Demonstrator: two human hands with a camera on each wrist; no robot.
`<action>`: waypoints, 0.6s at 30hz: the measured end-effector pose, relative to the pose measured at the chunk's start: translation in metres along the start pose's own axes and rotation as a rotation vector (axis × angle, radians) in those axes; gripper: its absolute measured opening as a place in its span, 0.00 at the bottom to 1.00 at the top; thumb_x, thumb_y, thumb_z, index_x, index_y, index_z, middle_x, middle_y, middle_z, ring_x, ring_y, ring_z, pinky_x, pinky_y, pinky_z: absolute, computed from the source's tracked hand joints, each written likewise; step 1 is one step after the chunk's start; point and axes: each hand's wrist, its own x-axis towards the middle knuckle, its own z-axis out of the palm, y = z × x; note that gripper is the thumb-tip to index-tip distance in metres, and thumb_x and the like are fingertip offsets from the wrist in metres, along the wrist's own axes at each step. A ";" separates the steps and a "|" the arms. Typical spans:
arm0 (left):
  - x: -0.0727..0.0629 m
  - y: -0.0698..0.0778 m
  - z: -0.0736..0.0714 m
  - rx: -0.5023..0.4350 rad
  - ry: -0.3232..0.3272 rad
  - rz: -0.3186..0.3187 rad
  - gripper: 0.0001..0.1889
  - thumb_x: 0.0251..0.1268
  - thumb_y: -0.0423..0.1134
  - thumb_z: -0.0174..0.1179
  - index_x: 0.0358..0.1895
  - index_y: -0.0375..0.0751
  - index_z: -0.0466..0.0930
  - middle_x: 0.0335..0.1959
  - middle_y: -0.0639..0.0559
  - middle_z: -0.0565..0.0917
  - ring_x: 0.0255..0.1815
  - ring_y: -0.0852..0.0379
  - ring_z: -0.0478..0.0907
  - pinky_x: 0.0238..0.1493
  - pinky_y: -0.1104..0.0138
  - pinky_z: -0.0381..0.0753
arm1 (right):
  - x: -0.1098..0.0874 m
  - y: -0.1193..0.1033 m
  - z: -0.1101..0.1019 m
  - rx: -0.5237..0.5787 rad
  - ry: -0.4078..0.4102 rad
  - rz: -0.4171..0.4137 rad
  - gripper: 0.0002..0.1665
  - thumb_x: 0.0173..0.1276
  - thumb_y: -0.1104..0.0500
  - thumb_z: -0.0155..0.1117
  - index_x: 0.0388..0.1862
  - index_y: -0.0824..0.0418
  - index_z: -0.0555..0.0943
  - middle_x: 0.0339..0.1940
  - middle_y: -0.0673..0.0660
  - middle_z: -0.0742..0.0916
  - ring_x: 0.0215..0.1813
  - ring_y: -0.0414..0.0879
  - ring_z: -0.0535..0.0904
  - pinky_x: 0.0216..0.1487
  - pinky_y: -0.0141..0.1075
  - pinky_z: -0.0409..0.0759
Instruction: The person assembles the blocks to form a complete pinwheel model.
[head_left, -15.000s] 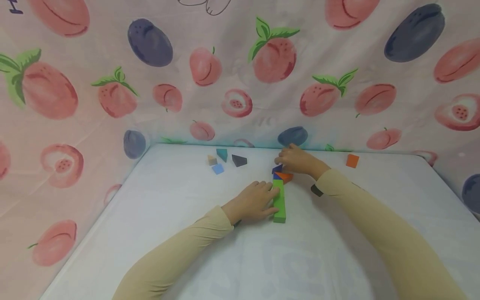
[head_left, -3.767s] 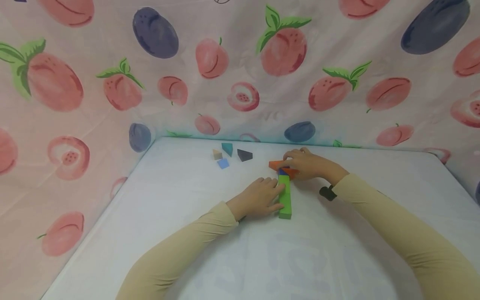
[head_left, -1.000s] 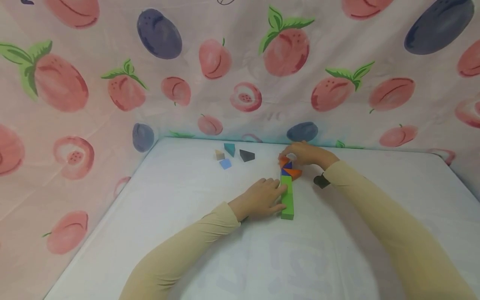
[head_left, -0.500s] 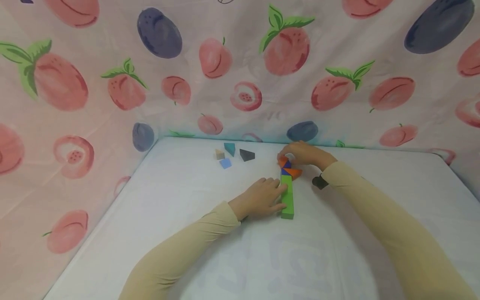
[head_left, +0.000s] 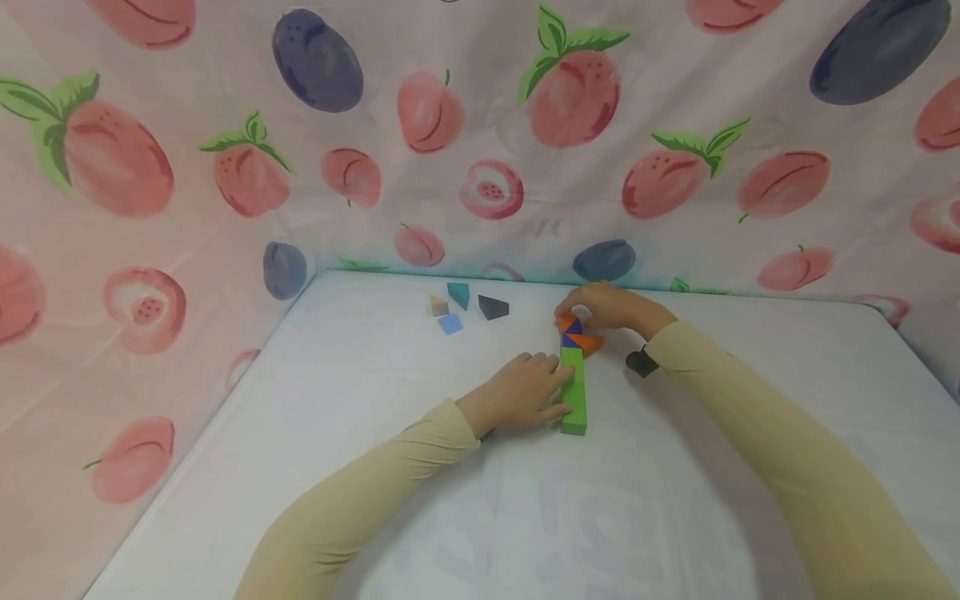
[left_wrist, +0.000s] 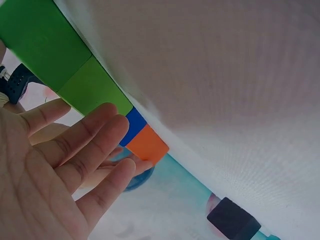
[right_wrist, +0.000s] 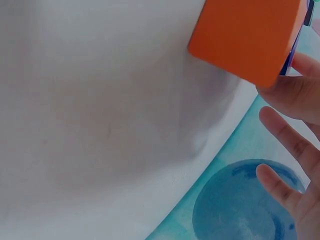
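Two green blocks lie end to end in a row on the white table. Beyond them sit two small blue blocks and an orange wedge that sticks out to the right. My left hand rests against the green blocks, its fingers fairly straight along their side in the left wrist view. At the row's far end my right hand pinches an orange block between thumb and fingers. In the right wrist view, a large orange face stands beside the thumb, with the other fingers spread.
Left of the row, near the back edge, lie a teal block, a dark grey block, a wooden-coloured block and a light blue block. A fruit-print cloth hangs behind the table.
The orange block that lay apart at the right 15 seconds ago is gone from there. An orange block, pointing left 3.8 seconds ago, now sits at the row's far end. The last second shows little movement.
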 end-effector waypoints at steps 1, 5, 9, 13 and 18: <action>0.000 0.000 0.000 0.002 0.001 0.001 0.27 0.67 0.61 0.46 0.61 0.48 0.64 0.45 0.54 0.74 0.44 0.59 0.70 0.48 0.67 0.72 | 0.000 0.000 0.000 -0.001 0.000 0.003 0.25 0.58 0.69 0.64 0.55 0.54 0.80 0.57 0.55 0.83 0.66 0.57 0.71 0.65 0.68 0.53; 0.000 0.000 0.000 0.012 0.001 0.002 0.27 0.67 0.62 0.46 0.61 0.48 0.64 0.45 0.54 0.74 0.44 0.59 0.70 0.47 0.67 0.71 | 0.001 -0.001 0.001 -0.001 0.002 0.014 0.25 0.58 0.69 0.64 0.55 0.53 0.80 0.57 0.55 0.83 0.66 0.57 0.70 0.65 0.68 0.52; 0.000 0.000 -0.001 0.018 -0.004 -0.002 0.27 0.67 0.62 0.46 0.60 0.48 0.64 0.43 0.54 0.74 0.43 0.59 0.70 0.46 0.67 0.71 | 0.003 -0.001 0.003 -0.009 0.001 0.012 0.25 0.58 0.69 0.64 0.55 0.53 0.80 0.57 0.55 0.83 0.66 0.57 0.70 0.65 0.68 0.53; 0.000 0.000 -0.001 0.019 -0.007 -0.003 0.27 0.67 0.62 0.46 0.60 0.48 0.64 0.44 0.54 0.74 0.44 0.59 0.70 0.47 0.67 0.71 | 0.004 -0.001 0.002 -0.015 -0.010 0.019 0.26 0.58 0.69 0.64 0.56 0.52 0.80 0.58 0.54 0.82 0.67 0.56 0.70 0.65 0.67 0.53; 0.000 -0.001 0.000 0.011 -0.009 0.001 0.26 0.67 0.61 0.45 0.60 0.48 0.64 0.45 0.54 0.74 0.45 0.59 0.70 0.50 0.66 0.72 | 0.002 -0.006 0.000 -0.027 -0.056 0.039 0.29 0.59 0.68 0.64 0.58 0.46 0.78 0.60 0.54 0.81 0.68 0.57 0.68 0.66 0.68 0.52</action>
